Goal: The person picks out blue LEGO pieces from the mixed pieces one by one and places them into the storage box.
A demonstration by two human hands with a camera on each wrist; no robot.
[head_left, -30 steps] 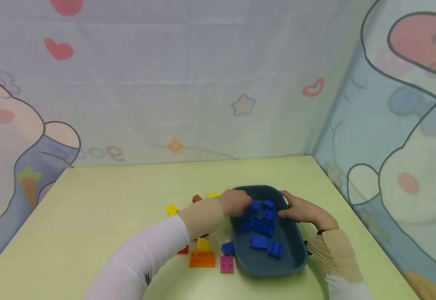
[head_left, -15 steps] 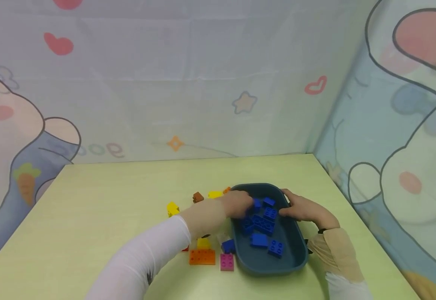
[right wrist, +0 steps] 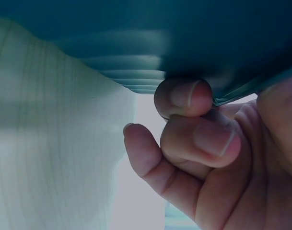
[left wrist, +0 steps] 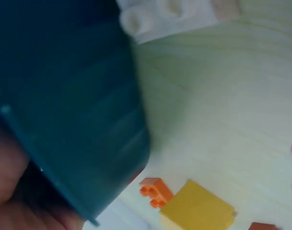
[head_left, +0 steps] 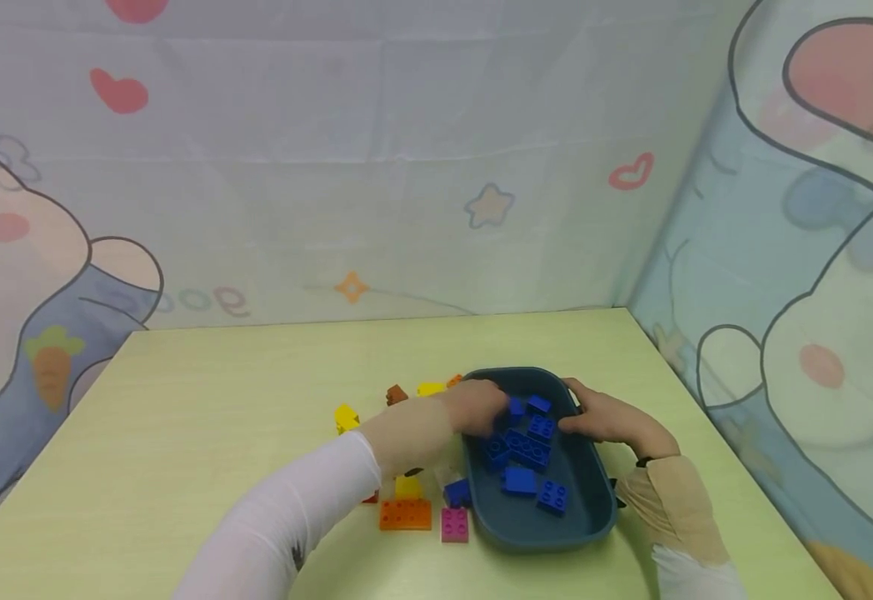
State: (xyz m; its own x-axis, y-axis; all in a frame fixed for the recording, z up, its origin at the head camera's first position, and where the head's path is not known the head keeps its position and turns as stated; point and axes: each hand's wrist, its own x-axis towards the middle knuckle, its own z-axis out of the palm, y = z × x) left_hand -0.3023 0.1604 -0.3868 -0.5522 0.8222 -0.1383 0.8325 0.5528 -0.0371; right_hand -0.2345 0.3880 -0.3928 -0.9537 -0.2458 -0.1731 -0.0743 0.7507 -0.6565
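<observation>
A dark blue-grey plastic bin [head_left: 601,512] stands on the table with several blue toy bricks [head_left: 528,450] in it. Over its left rim reaches my left hand [head_left: 476,406], among the bricks at the far left corner. Its fingertips are blurred and partly hidden, so what they hold does not show. In the left wrist view that hand [left wrist: 16,191] is cut off beside the bin's rim. My right hand [head_left: 605,418] grips the right rim, thumb on the inner side. The right wrist view shows its curled fingers [right wrist: 201,139] beneath the rim, against the outer wall.
Left of the bin lie an orange brick [head_left: 405,515], a pink brick [head_left: 455,525], a blue brick [head_left: 456,493] and yellow bricks [head_left: 346,418]. A brown brick [head_left: 396,394] is farther back. A white brick [left wrist: 174,17] lies close to the bin's side.
The left hand has shifted slightly right inside the bin, and a blue brick near it has come more into view. The right hand keeps its grip on the rim.
</observation>
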